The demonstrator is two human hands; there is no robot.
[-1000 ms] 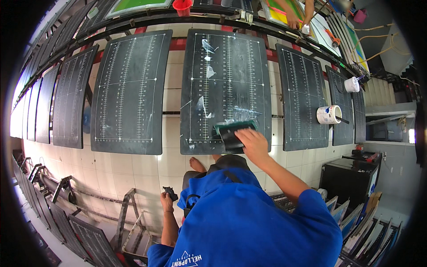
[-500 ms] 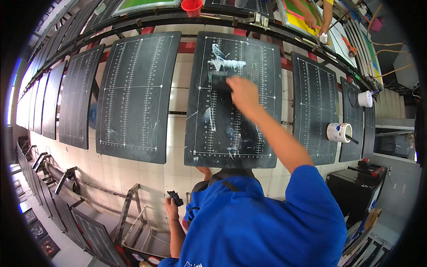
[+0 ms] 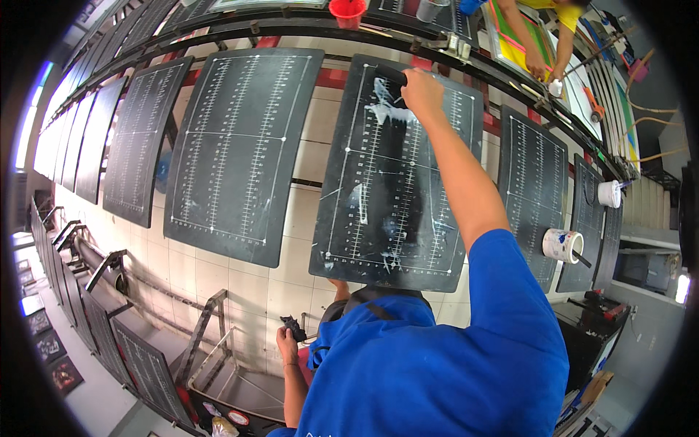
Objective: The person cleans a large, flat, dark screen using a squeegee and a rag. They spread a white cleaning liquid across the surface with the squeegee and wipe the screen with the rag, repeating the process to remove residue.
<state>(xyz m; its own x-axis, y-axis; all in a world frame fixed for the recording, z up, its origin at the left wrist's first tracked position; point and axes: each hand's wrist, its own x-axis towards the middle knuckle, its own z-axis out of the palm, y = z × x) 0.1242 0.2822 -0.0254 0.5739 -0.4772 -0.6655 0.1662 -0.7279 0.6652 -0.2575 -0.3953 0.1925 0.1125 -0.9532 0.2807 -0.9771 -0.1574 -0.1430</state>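
Note:
My right hand (image 3: 424, 93) is closed round a dark flat scraper (image 3: 392, 75) at the far end of a black printing board (image 3: 348, 251). The board carries white ruler-like markings. White paste (image 3: 393, 113) is smeared on it just nearer than the scraper, and a dark wet-looking band runs down its middle. Paler smudges lie toward its near end. Low beside my body on the left, my left hand (image 3: 288, 345) grips a crumpled black cloth (image 3: 294, 328), away from the board.
Similar boards (image 3: 233, 156) stand in a row on both sides. A white paint-stained tub (image 3: 562, 245) with a stick rests on a right-hand board. Beyond a dark rail are a red cup (image 3: 348, 13) and another person's hands (image 3: 546, 69). A metal frame (image 3: 207, 339) stands lower left.
My right hand has pushed the scraper from the board's middle to its far end, past the white paste. The left hand still holds the cloth. The view has shifted slightly.

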